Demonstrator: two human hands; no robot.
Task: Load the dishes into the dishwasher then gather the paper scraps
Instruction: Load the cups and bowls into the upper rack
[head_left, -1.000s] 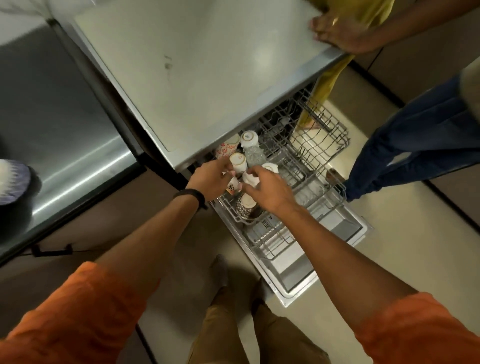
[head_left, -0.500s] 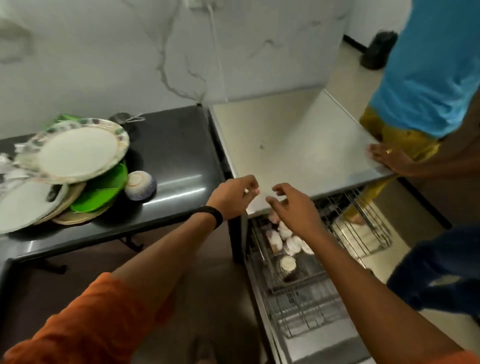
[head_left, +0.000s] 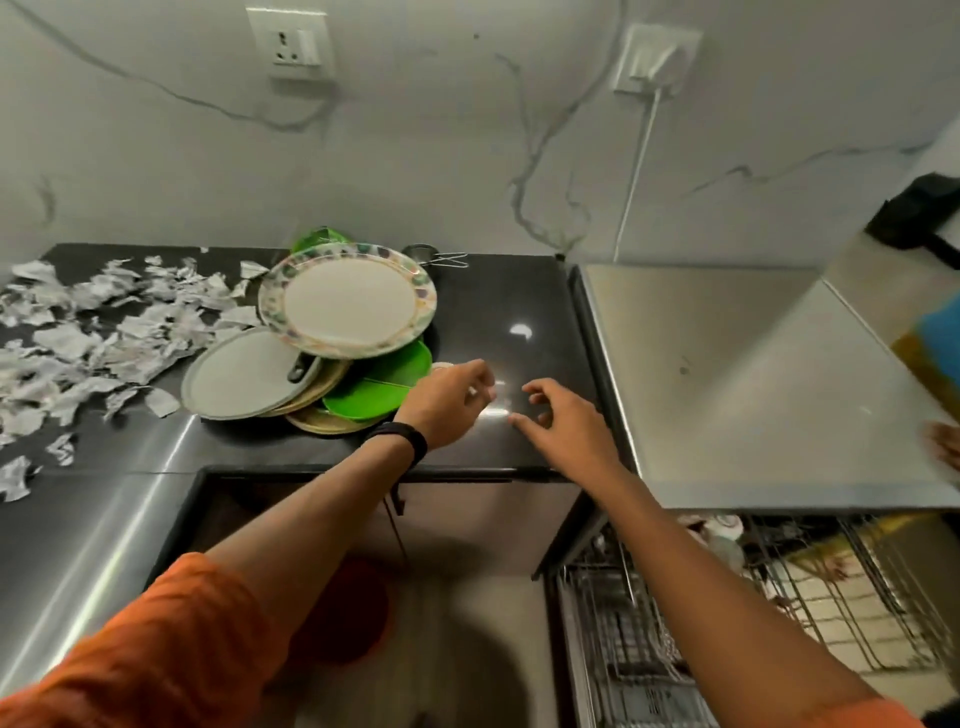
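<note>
**A:** Item one, the plates (head_left: 317, 415). Where do we log them?

**B:** On the black counter (head_left: 519, 291), in an untidy pile left of our hands. The patterned plate (head_left: 348, 304) is on top, tilted. The grey plate (head_left: 239, 382), green plate (head_left: 376, 392) and tan ones lie beneath, overlapping.

**A:** Handling?

**B:** We judge them stiff, fairly light, smooth and likely slippery. The tilted top one could slide. We would take it by the near rim, thumb above, fingers beneath.

**A:** Hands?

**B:** Left hand (head_left: 449, 402): empty, fingers loosely curled, just beside the green plate. Right hand (head_left: 566, 423): empty, fingers spread and relaxed, over bare counter. Neither grips anything.

**A:** Item two, the paper scraps (head_left: 104, 332)?

**B:** Strewn over the counter's left part, some touching the grey plate. Light and soft; we judge them a later step.

**A:** Edges and room?

**B:** There is bare counter between the pile and the dishwasher top (head_left: 727, 395). The rack (head_left: 675, 639) stands pulled out below right, past the counter's front edge. Another person's hand (head_left: 943, 452) shows, blurred, at the far right, so we would carry plates clear of it.
</note>
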